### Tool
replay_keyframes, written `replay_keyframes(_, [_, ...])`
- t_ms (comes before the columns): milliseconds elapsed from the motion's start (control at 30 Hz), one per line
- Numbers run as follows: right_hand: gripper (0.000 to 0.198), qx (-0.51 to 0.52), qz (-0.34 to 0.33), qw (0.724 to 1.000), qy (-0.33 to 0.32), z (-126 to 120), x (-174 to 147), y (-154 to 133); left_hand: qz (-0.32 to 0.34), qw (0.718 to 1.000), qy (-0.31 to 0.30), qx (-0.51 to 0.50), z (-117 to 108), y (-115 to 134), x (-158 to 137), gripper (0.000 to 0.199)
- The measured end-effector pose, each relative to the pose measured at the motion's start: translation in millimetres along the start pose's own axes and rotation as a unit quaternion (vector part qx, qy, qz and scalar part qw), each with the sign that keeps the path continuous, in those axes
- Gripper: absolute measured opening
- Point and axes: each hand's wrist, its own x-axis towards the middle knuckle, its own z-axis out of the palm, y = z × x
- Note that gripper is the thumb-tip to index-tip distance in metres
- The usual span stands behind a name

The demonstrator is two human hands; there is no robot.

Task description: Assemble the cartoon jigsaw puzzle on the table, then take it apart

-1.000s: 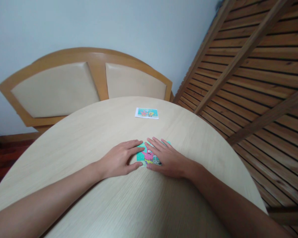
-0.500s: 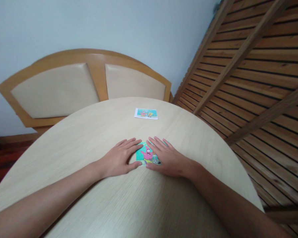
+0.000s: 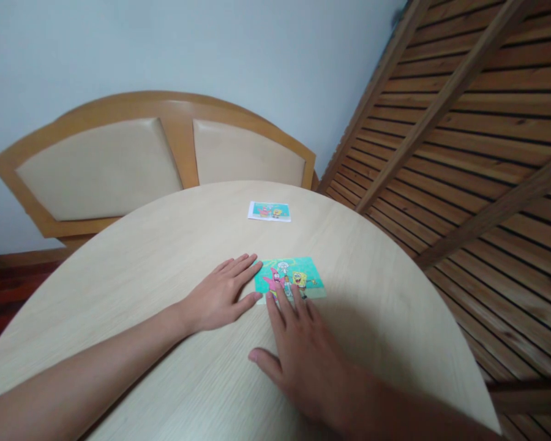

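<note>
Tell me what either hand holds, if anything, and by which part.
Nothing looks gripped: the left hand lies at the left edge of the nearer card; the right hand overlaps its near edge, contact unclear.

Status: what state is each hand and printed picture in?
Teal rectangular cartoon picture: face up, flat, partly covered.
White rectangular paper with teal cartoon print: face up, untouched.
Left bare hand: open, palm down, at the nearer picture's left edge.
Right bare hand: open, fingertips over its lower edge.
</note>
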Motion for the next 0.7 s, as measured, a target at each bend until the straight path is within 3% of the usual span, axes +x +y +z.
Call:
replay_keyframes(200, [0.097, -0.026, 0.030, 0.999, 0.030, -8, 17, 29, -0.012, 1.000, 0.018, -0.005, 1, -1, 0, 0.062])
replay_keyframes(467, [0.097, -0.048, 0.165, 0.985, 0.005, -33, 56, 88, -0.039, 0.999, 0.027, 0.010, 0, 2, 1, 0.063])
replay_keyframes(700, [0.102, -0.018, 0.178, 0.984, 0.008, -44, 111, 132, -0.021, 0.998, 0.058, 0.016, -6, -3, 5, 0.052])
